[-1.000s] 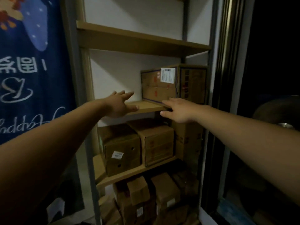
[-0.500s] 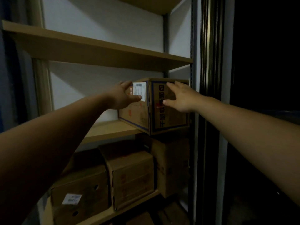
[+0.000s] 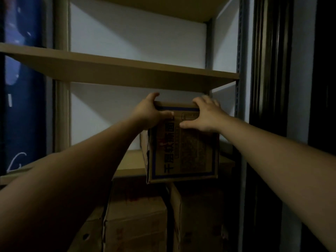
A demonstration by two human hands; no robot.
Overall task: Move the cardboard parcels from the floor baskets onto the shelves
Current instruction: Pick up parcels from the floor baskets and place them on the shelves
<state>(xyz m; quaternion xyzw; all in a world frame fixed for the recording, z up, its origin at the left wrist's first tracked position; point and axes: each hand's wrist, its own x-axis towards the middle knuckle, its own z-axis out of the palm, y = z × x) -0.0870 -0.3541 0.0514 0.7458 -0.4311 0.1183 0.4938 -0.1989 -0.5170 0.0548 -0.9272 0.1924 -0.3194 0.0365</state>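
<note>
A cardboard parcel with a blue border and dark printed characters stands on the middle shelf, at its right end, its front face overhanging the shelf edge. My left hand grips the parcel's upper left corner, fingers curled over the top and thumb on the front. My right hand holds the upper right corner, fingers over the top edge and thumb pressed on the front face. No floor baskets are in view.
An upper shelf runs just above the parcel. Below the middle shelf stand more cardboard boxes. The shelf's grey right upright is close to the parcel. A blue banner hangs on the left.
Both hands moved from the parcel's side faces up to its top corners. The view came closer and tilted up, and the parcel now faces me squarely.
</note>
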